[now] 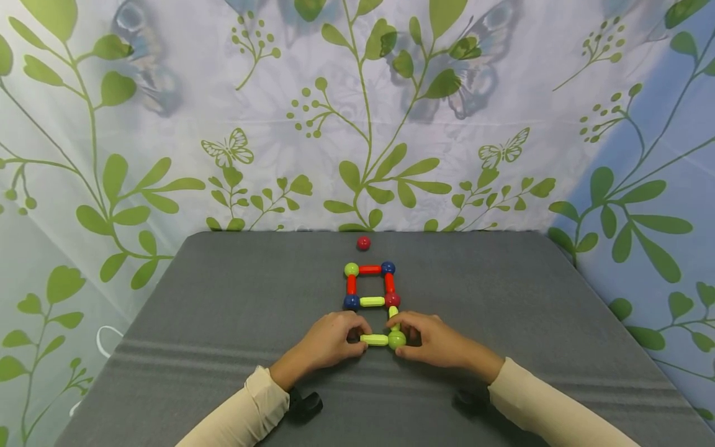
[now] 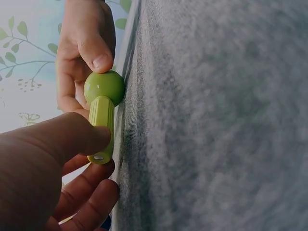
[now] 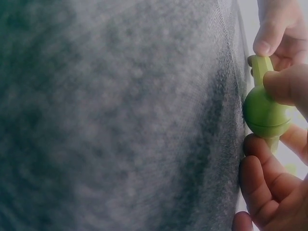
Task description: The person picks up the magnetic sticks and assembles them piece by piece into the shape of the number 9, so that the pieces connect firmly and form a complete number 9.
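My left hand [image 1: 334, 336] pinches a yellow-green magnetic rod [image 1: 373, 339] between thumb and fingers, and the rod's free end shows in the left wrist view. The rod's other end touches a green ball [image 1: 397, 339], which my right hand [image 1: 438, 341] grips with thumb and fingers. From that ball a second yellow-green rod [image 1: 393, 311] runs up to a red ball [image 1: 393, 300], partly covered by the right fingers. That red ball is a corner of a square of rods and balls, with a blue ball [image 1: 351, 302] at its near left corner.
The square's far side has a green ball [image 1: 351, 269], a red rod [image 1: 370, 270] and a blue ball [image 1: 388, 268]. A loose red ball [image 1: 364, 243] lies behind it, near the back edge of the grey table [image 1: 251, 279]. A patterned curtain [image 1: 279, 155] hangs behind.
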`<action>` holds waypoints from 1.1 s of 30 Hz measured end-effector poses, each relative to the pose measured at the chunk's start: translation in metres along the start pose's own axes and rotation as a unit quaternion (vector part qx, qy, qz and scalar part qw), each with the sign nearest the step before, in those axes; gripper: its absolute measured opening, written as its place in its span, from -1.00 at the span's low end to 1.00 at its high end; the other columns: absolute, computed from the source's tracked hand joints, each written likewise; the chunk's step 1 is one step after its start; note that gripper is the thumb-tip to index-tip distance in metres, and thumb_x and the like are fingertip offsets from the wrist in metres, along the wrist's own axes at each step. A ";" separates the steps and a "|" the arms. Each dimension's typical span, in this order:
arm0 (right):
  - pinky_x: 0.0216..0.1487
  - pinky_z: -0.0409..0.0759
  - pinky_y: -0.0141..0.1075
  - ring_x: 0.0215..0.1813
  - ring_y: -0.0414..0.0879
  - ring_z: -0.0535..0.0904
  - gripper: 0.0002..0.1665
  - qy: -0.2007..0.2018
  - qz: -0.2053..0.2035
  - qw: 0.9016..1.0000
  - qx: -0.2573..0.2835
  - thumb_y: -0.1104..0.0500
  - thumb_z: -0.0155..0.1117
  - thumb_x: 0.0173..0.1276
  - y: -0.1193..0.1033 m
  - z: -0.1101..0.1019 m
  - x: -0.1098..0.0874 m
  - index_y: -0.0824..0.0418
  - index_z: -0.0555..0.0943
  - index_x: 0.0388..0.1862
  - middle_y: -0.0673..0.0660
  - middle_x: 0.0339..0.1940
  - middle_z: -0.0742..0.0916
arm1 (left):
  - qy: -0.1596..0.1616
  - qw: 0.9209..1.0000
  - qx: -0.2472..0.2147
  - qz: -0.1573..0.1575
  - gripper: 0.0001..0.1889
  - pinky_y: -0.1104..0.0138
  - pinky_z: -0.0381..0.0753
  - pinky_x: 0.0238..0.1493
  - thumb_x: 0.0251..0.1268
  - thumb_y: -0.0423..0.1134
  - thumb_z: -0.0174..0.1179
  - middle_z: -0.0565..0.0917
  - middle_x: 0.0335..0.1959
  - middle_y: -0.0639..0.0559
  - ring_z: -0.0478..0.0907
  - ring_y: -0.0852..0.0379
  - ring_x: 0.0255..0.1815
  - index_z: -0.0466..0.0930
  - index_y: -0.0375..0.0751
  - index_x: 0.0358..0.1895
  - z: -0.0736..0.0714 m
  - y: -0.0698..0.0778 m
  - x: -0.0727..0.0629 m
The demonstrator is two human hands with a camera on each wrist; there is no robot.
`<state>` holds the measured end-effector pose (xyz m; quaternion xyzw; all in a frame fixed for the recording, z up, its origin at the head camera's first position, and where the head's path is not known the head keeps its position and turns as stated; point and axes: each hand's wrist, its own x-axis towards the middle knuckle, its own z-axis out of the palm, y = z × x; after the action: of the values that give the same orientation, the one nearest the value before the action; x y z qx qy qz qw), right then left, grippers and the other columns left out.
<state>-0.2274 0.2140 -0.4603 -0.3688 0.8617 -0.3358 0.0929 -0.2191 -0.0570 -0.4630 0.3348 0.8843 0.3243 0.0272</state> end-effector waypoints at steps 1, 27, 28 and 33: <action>-0.31 0.44 -0.31 -0.33 -0.12 0.52 -0.52 0.001 -0.001 1.000 0.000 0.08 0.47 0.34 0.000 0.000 0.000 0.04 0.58 0.20 -0.11 -0.31 0.60 | -0.001 1.000 0.001 -0.001 -0.87 0.39 0.55 -0.24 0.21 -0.27 0.43 0.61 -0.34 0.23 0.53 0.33 -0.34 0.73 -0.03 -0.19 0.000 0.000 0.001; -0.25 0.42 -0.30 -0.31 -0.19 0.49 -0.52 0.010 -0.024 1.000 0.000 0.04 0.46 0.36 0.007 0.000 -0.003 0.03 0.57 0.21 -0.12 -0.29 0.58 | 0.070 0.991 -0.094 -0.063 -0.70 0.13 0.62 -0.07 0.37 -0.23 0.34 0.66 0.06 -0.16 0.62 -0.01 0.01 0.63 -0.20 0.10 -0.098 -0.071 0.119; -0.25 0.42 -0.30 -0.32 -0.20 0.48 -0.53 0.009 -0.025 1.000 0.001 0.05 0.46 0.36 0.007 0.000 -0.003 0.04 0.57 0.21 -0.12 -0.29 0.58 | 0.065 0.991 -0.095 -0.066 -0.69 0.12 0.61 -0.05 0.37 -0.23 0.33 0.65 0.09 -0.18 0.61 -0.03 0.03 0.63 -0.20 0.12 -0.097 -0.075 0.126; -0.31 0.43 -0.36 -0.36 -0.17 0.47 -0.51 0.009 -0.036 0.999 0.007 0.06 0.46 0.36 0.007 0.001 -0.004 0.06 0.56 0.22 -0.07 -0.31 0.58 | 0.047 0.993 -0.082 -0.065 -0.66 0.09 0.57 0.06 0.37 -0.29 0.33 0.63 0.14 -0.24 0.59 -0.12 0.09 0.62 -0.30 0.15 -0.082 -0.095 0.157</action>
<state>-0.2278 0.2198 -0.4662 -0.3961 0.8461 -0.3485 0.0759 -0.4171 -0.0605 -0.4278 0.2572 0.8751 0.4084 0.0340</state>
